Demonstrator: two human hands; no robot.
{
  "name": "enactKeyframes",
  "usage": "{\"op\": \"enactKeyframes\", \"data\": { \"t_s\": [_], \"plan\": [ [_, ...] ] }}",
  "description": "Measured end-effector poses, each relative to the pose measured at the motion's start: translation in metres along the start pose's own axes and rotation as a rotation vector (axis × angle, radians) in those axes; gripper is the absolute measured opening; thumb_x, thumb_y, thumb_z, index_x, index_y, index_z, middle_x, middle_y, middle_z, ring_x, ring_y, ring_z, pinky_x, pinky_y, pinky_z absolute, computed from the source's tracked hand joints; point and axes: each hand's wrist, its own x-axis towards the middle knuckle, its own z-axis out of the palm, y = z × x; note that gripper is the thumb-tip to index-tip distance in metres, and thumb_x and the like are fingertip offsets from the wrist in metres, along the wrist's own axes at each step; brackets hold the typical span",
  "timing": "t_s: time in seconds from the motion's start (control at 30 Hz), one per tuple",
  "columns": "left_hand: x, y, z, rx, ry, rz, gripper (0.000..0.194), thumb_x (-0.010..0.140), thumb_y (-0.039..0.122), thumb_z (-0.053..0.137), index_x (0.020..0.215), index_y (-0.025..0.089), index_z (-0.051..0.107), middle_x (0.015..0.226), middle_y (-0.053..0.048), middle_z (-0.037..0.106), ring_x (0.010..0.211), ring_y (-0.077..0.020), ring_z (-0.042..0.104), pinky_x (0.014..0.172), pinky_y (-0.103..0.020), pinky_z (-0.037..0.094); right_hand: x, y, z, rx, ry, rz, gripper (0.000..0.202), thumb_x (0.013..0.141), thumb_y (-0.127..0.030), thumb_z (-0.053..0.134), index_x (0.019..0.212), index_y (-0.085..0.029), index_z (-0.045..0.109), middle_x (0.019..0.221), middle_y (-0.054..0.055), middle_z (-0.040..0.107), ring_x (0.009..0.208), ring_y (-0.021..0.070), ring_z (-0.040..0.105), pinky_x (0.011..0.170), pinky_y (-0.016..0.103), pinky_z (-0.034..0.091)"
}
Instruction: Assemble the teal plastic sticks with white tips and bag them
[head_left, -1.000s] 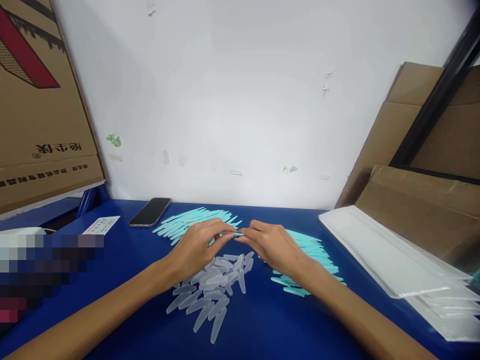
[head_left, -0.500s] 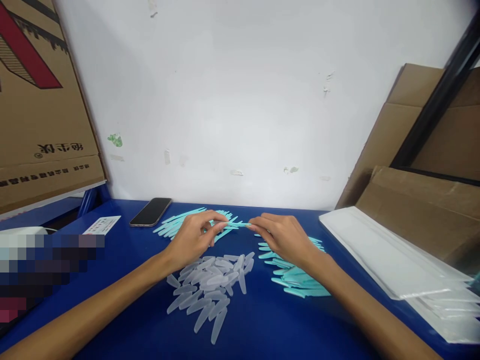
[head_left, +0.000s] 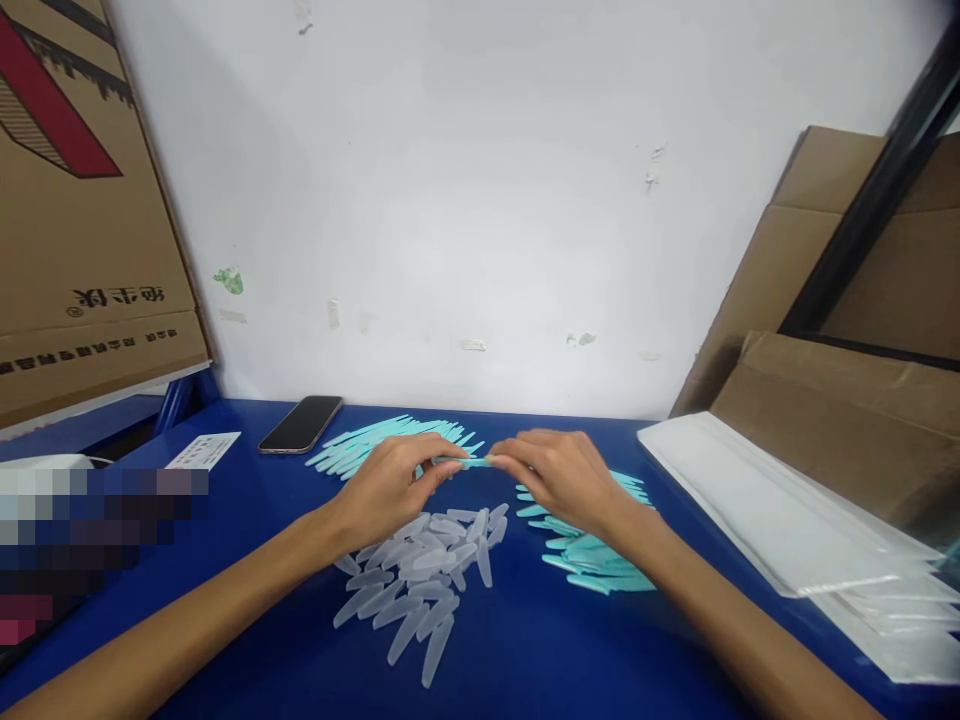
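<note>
Both of my hands pinch one slim turquoise plastic stick [head_left: 474,462], held level above the blue table. My left hand [head_left: 397,475] closes on its left end with thumb and fingers, and my right hand [head_left: 559,472] grips the right end. Behind my left hand lies a fanned pile of turquoise sticks [head_left: 360,445]. Another turquoise pile [head_left: 592,555] spreads under and beside my right wrist. Between my forearms sits a loose heap of translucent, tapered plastic sleeves [head_left: 420,565]. Fingers cover both ends of the held stick.
A phone [head_left: 302,424] and a printed card [head_left: 204,451] lie at the back left of the blue table [head_left: 480,660]. White plastic bags [head_left: 765,510] are stacked on the right, beside folded cardboard [head_left: 840,420]. A large carton [head_left: 90,230] stands left, and a white wall [head_left: 480,200] closes the back.
Both hands have drawn slightly closer together and come a little lower with the stick between them. The piles look unchanged.
</note>
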Motion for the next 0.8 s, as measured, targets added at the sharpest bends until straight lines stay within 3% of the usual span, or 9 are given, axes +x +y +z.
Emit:
{"op": "enactKeyframes", "data": {
  "t_s": [0.17,0.27,0.4,0.57,0.7,0.8],
  "plan": [
    [0.002,-0.011,-0.009,0.34,0.097,-0.031,0.032,0.099,0.037,0.045,0.113,0.021,0.069,0.101,-0.006,0.075,0.076,-0.0208,0.068,0.066,-0.031,0.05,0.001,0.032,-0.014,-0.19,0.059,0.273,0.04,0.104,-0.043,0.03,0.108,-0.026,0.066,0.093,0.004,0.071,0.085,0.0185,0.063,0.061,0.027,0.034],
    [0.003,-0.026,-0.015,0.495,0.093,-0.055,0.034,0.1,0.036,0.041,0.115,0.021,0.068,0.101,-0.007,0.075,0.075,-0.0228,0.069,0.065,-0.032,0.049,-0.002,0.057,-0.012,-0.268,-0.107,0.389,0.036,0.102,-0.042,0.037,0.104,-0.024,0.068,0.091,0.005,0.072,0.081,0.0202,0.065,0.06,0.028,0.036],
    [0.005,-0.041,-0.021,0.626,0.076,-0.137,0.035,0.098,0.035,0.04,0.112,0.02,0.069,0.097,-0.011,0.074,0.08,-0.0274,0.069,0.063,-0.033,0.048,-0.008,0.08,-0.006,-0.209,-0.326,0.447,0.027,0.096,-0.04,0.051,0.105,-0.025,0.071,0.098,0.008,0.074,0.088,0.023,0.067,0.064,0.028,0.041],
    [0.005,-0.053,-0.023,0.706,0.023,-0.176,0.032,0.095,0.028,0.042,0.103,0.015,0.07,0.095,-0.015,0.071,0.095,-0.0345,0.064,0.07,-0.04,0.05,-0.013,0.095,-0.001,-0.155,-0.438,0.504,0.023,0.091,-0.036,0.057,0.103,-0.026,0.073,0.098,0.007,0.074,0.087,0.0225,0.068,0.065,0.028,0.042],
    [0.003,-0.056,-0.02,0.698,-0.001,-0.076,0.032,0.094,0.025,0.045,0.111,0.012,0.068,0.109,-0.019,0.065,0.108,-0.0353,0.056,0.086,-0.047,0.047,-0.017,0.103,0.002,-0.134,-0.482,0.518,0.02,0.087,-0.031,0.061,0.102,-0.026,0.074,0.097,0.006,0.074,0.086,0.022,0.067,0.065,0.027,0.041],
    [0.001,-0.046,-0.015,0.568,-0.065,0.075,0.03,0.097,0.026,0.043,0.114,0.018,0.067,0.116,-0.015,0.062,0.111,-0.0313,0.053,0.089,-0.046,0.046,-0.019,0.107,0.004,-0.118,-0.499,0.523,0.018,0.087,-0.028,0.06,0.098,-0.026,0.074,0.095,0.005,0.073,0.085,0.021,0.067,0.065,0.026,0.041]
  ]
}}
